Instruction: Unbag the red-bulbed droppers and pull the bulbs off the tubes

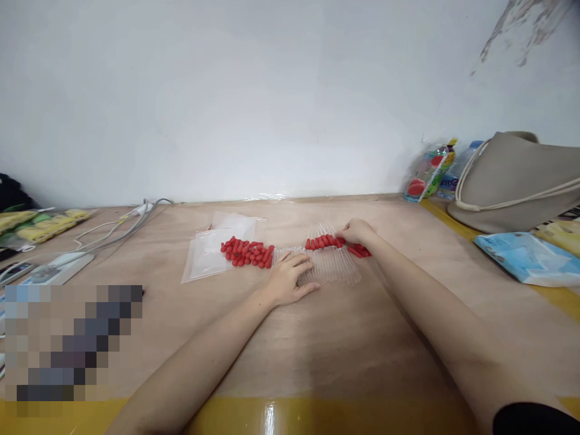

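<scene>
My left hand (pixel 290 277) lies flat on the wooden table (pixel 317 350), its stretched fingers resting on a row of clear thin tubes (pixel 333 269). My right hand (pixel 357 231) reaches farther back, its fingers curled over the red caps (pixel 322 242) fitted on the tubes' far ends. What those fingers pinch is hidden. A loose heap of red caps (pixel 248 252) lies just left of the tubes, partly on clear plastic bags (pixel 212 254).
A beige bag (pixel 512 181) and drink bottles (pixel 430 171) stand at the back right, with a light blue packet (pixel 528 257) in front. Cables (pixel 118 229), a white device (pixel 57 269) and yellow-green packets (pixel 40 223) sit at the left. The wall is close behind.
</scene>
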A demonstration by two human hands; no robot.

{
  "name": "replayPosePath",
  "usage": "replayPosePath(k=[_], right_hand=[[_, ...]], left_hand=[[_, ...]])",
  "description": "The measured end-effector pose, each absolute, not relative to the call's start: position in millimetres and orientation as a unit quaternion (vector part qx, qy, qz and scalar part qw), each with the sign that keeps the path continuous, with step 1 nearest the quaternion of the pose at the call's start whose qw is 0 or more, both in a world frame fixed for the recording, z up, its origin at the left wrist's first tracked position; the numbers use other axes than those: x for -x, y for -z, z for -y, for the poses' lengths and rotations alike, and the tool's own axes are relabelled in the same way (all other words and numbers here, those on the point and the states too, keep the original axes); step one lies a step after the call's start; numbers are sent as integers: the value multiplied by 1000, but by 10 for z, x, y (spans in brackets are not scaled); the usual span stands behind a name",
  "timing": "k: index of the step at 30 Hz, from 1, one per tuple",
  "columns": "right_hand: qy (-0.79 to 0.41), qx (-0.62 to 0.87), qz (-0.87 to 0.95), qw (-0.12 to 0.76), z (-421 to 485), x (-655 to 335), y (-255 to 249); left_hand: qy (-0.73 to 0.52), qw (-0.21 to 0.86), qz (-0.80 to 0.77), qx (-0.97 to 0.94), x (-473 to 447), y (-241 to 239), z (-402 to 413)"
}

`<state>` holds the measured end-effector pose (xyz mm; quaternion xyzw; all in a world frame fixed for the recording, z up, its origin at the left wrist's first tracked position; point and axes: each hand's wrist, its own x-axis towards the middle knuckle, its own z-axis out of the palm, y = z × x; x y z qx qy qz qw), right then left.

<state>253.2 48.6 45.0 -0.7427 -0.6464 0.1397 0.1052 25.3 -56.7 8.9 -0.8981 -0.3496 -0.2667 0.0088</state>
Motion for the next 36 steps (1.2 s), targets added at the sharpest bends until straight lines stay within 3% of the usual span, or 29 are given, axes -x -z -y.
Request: replayPosePath(k=[6, 14, 18, 23, 36], right_hand=[[-141, 758, 629, 104, -553, -2504, -434], [-91, 679, 701, 196, -147, -2386, -591], [6, 512, 797, 320, 284, -2382, -336], [139, 368, 842, 370, 609, -2362, -22], [150, 264, 848, 435, 577, -2208, 50]], left_hand=[[299, 41, 349, 887, -256, -101, 587], [409, 136, 370, 823, -191, -109, 644], [394, 173, 366, 825, -124, -115, 716], [346, 205, 335, 852, -111, -110, 725], [327, 185, 297, 878, -209, -118, 691]])
